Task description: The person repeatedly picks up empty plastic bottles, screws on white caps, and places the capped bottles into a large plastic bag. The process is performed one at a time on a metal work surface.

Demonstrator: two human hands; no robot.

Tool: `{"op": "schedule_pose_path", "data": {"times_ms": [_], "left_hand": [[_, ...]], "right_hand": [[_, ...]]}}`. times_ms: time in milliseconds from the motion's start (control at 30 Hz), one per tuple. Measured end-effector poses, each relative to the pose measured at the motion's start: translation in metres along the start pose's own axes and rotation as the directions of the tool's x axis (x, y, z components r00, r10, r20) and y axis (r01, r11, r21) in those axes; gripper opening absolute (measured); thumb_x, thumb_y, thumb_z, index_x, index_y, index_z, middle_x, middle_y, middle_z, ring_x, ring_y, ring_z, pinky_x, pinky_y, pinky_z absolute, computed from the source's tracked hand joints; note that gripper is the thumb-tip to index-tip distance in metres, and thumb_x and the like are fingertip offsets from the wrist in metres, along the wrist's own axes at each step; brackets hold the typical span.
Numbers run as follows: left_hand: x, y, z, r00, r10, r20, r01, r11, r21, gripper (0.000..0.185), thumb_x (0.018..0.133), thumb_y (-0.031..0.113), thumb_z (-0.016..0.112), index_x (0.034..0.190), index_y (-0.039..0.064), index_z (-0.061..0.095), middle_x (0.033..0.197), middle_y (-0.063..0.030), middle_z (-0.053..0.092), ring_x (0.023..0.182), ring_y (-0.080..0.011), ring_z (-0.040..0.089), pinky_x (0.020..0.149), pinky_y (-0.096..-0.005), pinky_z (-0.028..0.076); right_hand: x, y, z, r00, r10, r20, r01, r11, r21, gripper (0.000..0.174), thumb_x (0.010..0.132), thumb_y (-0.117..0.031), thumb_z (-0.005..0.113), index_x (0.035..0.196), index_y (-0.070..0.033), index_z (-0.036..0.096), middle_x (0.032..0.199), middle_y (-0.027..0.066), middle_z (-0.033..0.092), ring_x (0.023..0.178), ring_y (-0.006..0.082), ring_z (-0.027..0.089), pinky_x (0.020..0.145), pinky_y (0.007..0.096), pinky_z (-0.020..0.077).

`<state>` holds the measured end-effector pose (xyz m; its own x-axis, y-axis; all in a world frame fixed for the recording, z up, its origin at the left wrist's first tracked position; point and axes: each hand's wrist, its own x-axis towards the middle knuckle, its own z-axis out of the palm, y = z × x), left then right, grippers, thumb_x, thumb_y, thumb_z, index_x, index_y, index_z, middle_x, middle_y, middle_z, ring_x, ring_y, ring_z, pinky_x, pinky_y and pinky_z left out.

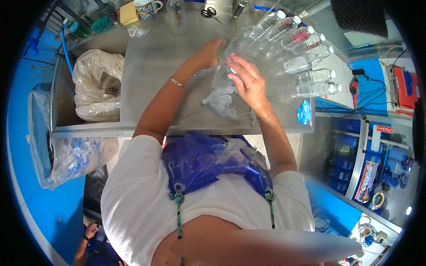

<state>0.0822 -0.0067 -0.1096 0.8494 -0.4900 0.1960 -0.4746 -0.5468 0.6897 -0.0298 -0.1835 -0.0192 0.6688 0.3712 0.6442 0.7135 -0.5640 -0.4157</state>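
Observation:
My right hand (250,81) has its thumb and fingers around the top of a clear plastic bottle (219,79) standing on the steel counter (159,89). My left hand (209,56) is just beyond that bottle, fingers partly curled and slightly blurred; I cannot tell whether it holds anything. Another clear bottle (197,77) is partly hidden under my left forearm. A further bottle (234,46) stands past my fingertips. Close to the bottle at my right hand lies a loose heap of translucent white plastic caps (219,102).
Several white-capped bottles (288,36) line the right side. A lone bottle (176,20), scissors (210,14) and a mug (145,9) stand at the back. A sink (61,113) at left holds a plastic bag (96,63). A person's hand (90,231) shows at lower left.

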Motion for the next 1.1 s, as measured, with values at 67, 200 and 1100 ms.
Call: {"op": "schedule_pose_path", "data": {"times_ms": [67,200,1100], "left_hand": [[-0.021,0.008,-0.012,0.981,0.064,0.181,-0.042,0.991,-0.125,0.084,0.064,0.017,0.082,0.135,0.0,0.042,0.129,-0.0226,0.054,0.117,-0.0339,0.055,0.097,-0.038,0.044],[-0.05,0.038,0.009,0.98,0.19,-0.068,-0.201,0.913,-0.354,0.08,0.058,0.02,0.084,0.127,-0.001,0.049,0.121,-0.0236,0.059,0.11,-0.0355,0.059,0.091,-0.04,0.047],[-0.009,-0.026,-0.032,0.841,-0.262,-0.473,0.191,0.962,-0.193,0.078,0.062,0.028,0.084,0.125,-0.002,0.05,0.108,-0.0224,0.066,0.101,-0.0366,0.064,0.087,-0.0417,0.05]], "right_hand": [[-0.004,0.005,0.009,0.997,-0.037,-0.061,0.033,0.998,-0.053,0.036,0.076,-0.005,0.073,0.112,-0.008,0.068,0.118,0.0108,0.064,0.102,0.0275,0.063,0.084,0.0326,0.0519],[-0.002,0.016,0.015,0.994,-0.067,-0.089,0.063,0.997,-0.041,0.033,0.082,-0.014,0.071,0.114,-0.005,0.066,0.122,0.0091,0.062,0.103,0.0264,0.062,0.088,0.0354,0.0471],[0.054,0.105,0.015,0.822,0.565,0.066,-0.566,0.8,0.199,0.063,0.083,-0.033,0.074,0.128,0.0,0.044,0.1,0.0145,0.068,0.086,0.0252,0.067,0.073,0.034,0.0534]]}}
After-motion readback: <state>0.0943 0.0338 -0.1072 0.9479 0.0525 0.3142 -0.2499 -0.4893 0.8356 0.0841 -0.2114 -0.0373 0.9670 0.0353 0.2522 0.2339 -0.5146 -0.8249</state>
